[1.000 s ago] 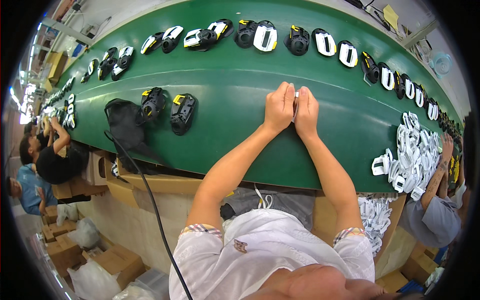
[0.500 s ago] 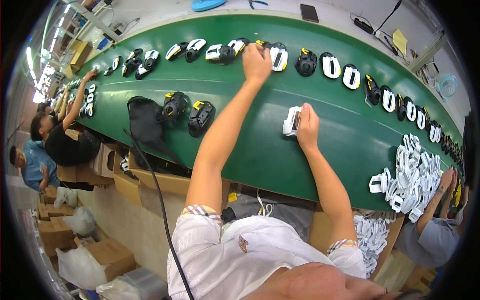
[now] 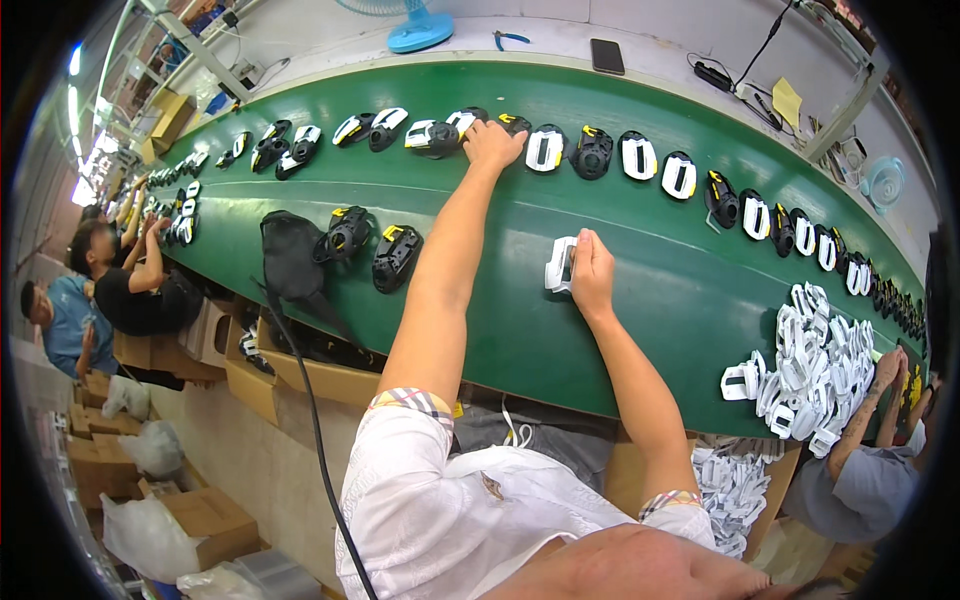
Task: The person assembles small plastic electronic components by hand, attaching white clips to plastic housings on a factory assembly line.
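The right hand [image 3: 594, 272] grips a white frame [image 3: 553, 266] mid-picture, probably light, stiff, best held by its side; the left hand [image 3: 491, 148] meets a black shell [image 3: 514, 124], upper centre; cannot tell whether it grips.

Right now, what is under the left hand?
Past the left hand, a black-and-yellow piece partly shows; to the hand's left, a white-and-black piece shows in part. What lies directly under the hand is covered, so any grip cannot be confirmed.
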The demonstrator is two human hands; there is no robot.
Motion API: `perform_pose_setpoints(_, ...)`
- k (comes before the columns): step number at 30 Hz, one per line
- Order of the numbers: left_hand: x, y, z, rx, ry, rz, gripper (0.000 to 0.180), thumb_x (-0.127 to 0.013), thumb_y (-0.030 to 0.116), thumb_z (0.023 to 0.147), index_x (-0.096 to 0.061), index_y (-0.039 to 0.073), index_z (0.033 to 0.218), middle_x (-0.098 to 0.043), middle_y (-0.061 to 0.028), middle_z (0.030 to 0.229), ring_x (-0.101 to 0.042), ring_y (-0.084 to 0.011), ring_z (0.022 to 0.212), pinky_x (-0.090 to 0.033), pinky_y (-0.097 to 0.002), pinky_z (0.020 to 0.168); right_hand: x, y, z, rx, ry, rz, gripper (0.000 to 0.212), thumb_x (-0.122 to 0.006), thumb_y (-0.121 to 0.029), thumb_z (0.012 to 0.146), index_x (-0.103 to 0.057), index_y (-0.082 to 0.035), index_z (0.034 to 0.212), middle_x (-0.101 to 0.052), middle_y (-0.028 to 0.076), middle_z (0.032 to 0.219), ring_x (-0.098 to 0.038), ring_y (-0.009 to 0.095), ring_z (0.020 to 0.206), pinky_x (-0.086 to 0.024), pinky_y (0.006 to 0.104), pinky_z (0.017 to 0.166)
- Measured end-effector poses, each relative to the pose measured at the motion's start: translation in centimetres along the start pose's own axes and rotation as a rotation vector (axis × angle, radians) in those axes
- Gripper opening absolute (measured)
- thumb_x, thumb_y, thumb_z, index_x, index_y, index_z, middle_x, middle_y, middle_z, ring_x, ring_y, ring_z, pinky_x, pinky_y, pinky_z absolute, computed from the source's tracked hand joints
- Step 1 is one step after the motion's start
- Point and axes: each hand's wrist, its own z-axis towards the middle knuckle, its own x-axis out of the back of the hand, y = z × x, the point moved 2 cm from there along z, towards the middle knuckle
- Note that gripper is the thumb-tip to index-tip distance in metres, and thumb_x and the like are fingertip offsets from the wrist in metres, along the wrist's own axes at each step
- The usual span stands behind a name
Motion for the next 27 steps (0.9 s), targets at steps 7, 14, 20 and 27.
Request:
perform_pose_setpoints(7,2.8,-2.2,-3.8,-0.118,0.108,-0.389,0.071,-0.075,0.040,0.068,-0.043,-0.006,0.112,-0.053,-0.0234,0.111,-0.054,-0.0337,0.104,-0.043,-0.0386,0.089,0.0,0.9,0.2,-0.051,-0.002,0.048,0.036,-0.040,-0.024,0.097,-0.044,0.000,0.070,-0.041,0.005,0.057,-0.036,0.012,0.055,-0.033,0.0302,0.051)
perform_pose_setpoints(14,1.4,-3.3,-14.4,-0.088,-0.206,-1.353,0.046,-0.078,0.014,0.068,-0.050,0.001,0.103,-0.057,-0.0062,0.094,-0.058,-0.0136,0.083,-0.048,-0.0268,0.074,0.9,0.0,0.7,-0.132,0.023,0.229,0.037,-0.039,-0.028,0.098,-0.044,-0.006,0.068,-0.040,-0.002,0.057,-0.037,0.006,0.049,-0.031,0.0245,0.044)
perform_pose_setpoints(20,-0.2,-0.4,-16.0,-0.155,-0.322,-1.522,0.048,-0.079,0.015,0.068,-0.050,0.001,0.103,-0.055,-0.0039,0.088,-0.056,-0.0118,0.078,-0.048,-0.0248,0.069,2.9,-0.3,2.0,-0.077,0.092,0.273,0.037,-0.039,-0.028,0.098,-0.042,-0.008,0.068,-0.040,-0.002,0.056,-0.036,0.006,0.047,-0.030,0.0239,0.043)
perform_pose_setpoints(27,-1.3,1.4,-15.9,-0.290,-0.267,-1.511,0.041,-0.076,0.019,0.073,-0.051,0.001,0.099,-0.055,-0.0019,0.077,-0.054,-0.0086,0.065,-0.046,-0.0227,0.059,4.7,-0.3,3.0,-0.151,0.236,0.370,0.035,-0.040,-0.027,0.097,-0.038,-0.009,0.067,-0.037,-0.003,0.058,-0.034,0.006,0.048,-0.029,0.0243,0.044)
